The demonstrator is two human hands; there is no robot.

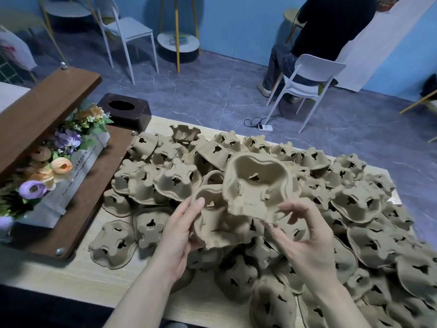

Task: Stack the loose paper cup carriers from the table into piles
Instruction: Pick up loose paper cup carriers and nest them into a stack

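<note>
A pale wooden table (pixel 123 278) fills the lower view, most of it buried under a heap of loose carriers (pixel 354 204), brown moulded-paper cup holders lying mostly dome-up with cut holes showing. At the table's left stands a dark wooden shelf (pixel 45 107) holding a planter (pixel 78 171) of artificial flowers, with a dark tissue box (pixel 125 112) behind it. Beyond the table, on a grey floor, a person (pixel 328 31) sits on a white chair (pixel 309 76), back turned.

Above the heap, near the middle, two carriers are held hollow side up. The left hand (pixel 177 235) grips the lower carrier (pixel 215 223), thumb over its near rim. The right hand (pixel 305 235) pinches the near edge of the upper carrier (pixel 257 183), which tilts toward the camera and overlaps the lower one.

This looks like the nesting step, early in the job, since no finished pile is visible. The next move likely calls for lining up the two rims and seating one carrier squarely in the other.
</note>
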